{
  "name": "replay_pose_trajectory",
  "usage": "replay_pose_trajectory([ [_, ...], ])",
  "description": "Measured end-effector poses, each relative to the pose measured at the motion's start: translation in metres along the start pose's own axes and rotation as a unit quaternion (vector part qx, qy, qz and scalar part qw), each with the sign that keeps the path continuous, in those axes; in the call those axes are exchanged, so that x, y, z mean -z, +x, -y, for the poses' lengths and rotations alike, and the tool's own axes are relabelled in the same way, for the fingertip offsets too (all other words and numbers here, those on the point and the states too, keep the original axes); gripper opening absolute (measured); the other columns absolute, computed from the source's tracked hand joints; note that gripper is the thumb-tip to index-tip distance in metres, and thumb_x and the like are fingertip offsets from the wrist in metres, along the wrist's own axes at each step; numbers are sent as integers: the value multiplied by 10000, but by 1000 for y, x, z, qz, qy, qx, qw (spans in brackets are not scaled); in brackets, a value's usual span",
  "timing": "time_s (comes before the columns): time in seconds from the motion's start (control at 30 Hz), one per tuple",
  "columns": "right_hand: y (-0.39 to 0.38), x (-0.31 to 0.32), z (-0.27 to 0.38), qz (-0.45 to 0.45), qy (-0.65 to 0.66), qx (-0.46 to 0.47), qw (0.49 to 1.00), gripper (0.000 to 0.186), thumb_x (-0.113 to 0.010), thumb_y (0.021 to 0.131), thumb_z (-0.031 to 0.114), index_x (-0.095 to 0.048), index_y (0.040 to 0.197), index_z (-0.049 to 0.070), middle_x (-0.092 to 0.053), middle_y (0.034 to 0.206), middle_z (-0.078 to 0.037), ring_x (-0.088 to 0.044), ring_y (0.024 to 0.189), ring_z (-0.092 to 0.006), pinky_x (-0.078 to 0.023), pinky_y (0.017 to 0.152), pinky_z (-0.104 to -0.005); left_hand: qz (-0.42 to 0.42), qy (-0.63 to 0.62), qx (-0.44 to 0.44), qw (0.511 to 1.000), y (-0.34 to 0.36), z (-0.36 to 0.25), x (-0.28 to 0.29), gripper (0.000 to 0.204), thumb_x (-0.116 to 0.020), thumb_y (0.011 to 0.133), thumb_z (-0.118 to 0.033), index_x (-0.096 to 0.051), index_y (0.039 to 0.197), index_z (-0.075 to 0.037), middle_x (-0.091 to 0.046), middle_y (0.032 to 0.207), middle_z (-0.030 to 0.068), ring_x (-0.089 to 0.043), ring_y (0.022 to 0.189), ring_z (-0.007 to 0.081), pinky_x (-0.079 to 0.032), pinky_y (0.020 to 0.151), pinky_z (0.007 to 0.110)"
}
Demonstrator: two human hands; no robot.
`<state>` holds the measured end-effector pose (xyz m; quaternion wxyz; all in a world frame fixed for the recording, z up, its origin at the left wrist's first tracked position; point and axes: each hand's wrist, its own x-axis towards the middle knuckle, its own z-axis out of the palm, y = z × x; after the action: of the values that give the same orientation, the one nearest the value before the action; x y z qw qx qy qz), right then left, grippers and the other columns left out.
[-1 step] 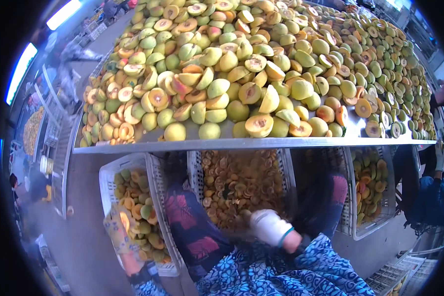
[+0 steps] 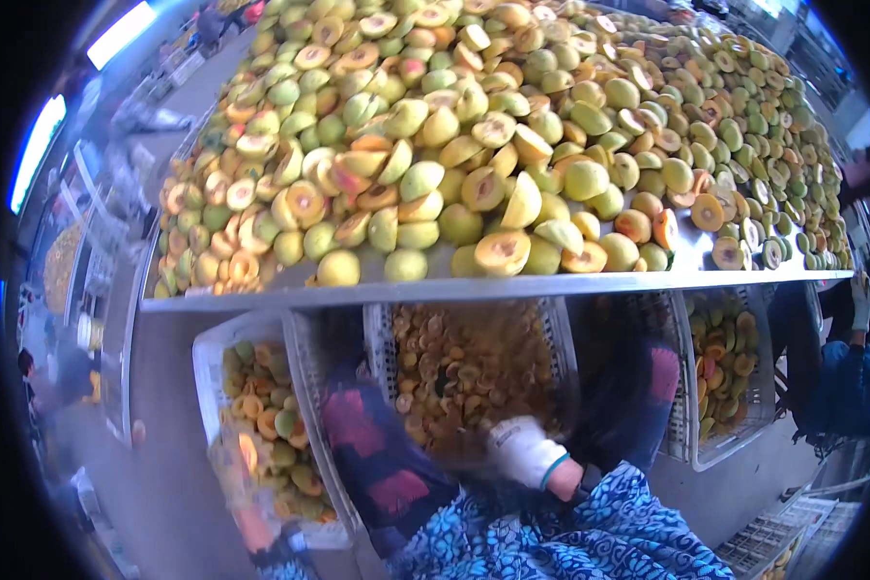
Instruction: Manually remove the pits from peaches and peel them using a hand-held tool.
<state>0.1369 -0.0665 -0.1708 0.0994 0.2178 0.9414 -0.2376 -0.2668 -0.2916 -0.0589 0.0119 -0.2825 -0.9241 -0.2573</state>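
The right hand [image 2: 522, 449], in a white glove, is seen low at centre, pressed into the fruit pieces [image 2: 464, 372] filling the middle crate [image 2: 563, 333]; fingers are buried, so open or closed can't be told. The left hand [image 2: 251, 527] is blurred at the lower left, over the left crate [image 2: 208, 353] of halved fruit; its grip can't be told either. Above, a metal table [image 2: 512, 286] w/ a big pile of halved fruit [image 2: 474, 135] overhangs the crates & hides their far ends. A right crate [image 2: 735, 449] sits further along, nr another person's blue sleeve [image 2: 855, 387].
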Motion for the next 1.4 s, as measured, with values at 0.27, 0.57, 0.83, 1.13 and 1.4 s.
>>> replay_pose_trajectory([
  [0.27,24,125,90,-203,544,175,795,433,-615,923,227,-496,1286,24,-578,1091,-197,-592,1029,-365,-479,893,-400,-183,-268,-57,944,-80,-275,-22,221,-574,941,-139,-571,1115,-3,-635,945,106,-632,821,213,-522,722,297],
  [0.57,-12,143,71,-308,660,84,680,283,-663,912,293,-582,1045,58,-571,960,-48,-535,916,-138,-466,770,-344,-182,-333,-109,919,-135,-383,-50,133,-590,927,-90,-580,1032,-9,-653,915,124,-647,781,244,-534,713,304],
  [0.83,7,129,56,-168,692,130,690,541,-673,831,183,-467,1297,2,-563,1189,-63,-471,1117,-129,-386,997,-310,49,-435,-200,876,-114,-297,-75,345,-522,951,-286,-606,1119,4,-617,1066,111,-595,973,205,-484,852,342],
  [1.13,6,133,78,-204,670,91,708,530,-660,850,159,-474,1329,26,-577,1126,-70,-502,1057,-135,-424,949,-307,111,-573,14,812,-123,-282,-68,258,-565,975,-248,-621,1088,-23,-630,1047,71,-597,924,171,-499,799,305],
  [1.4,6,126,101,-272,538,100,791,310,-700,830,109,-535,1081,35,-548,973,-113,-563,921,-221,-453,834,-328,5,-503,9,864,-119,-239,-52,305,-577,964,-266,-591,1154,-28,-609,1078,94,-584,969,185,-481,832,319],
])
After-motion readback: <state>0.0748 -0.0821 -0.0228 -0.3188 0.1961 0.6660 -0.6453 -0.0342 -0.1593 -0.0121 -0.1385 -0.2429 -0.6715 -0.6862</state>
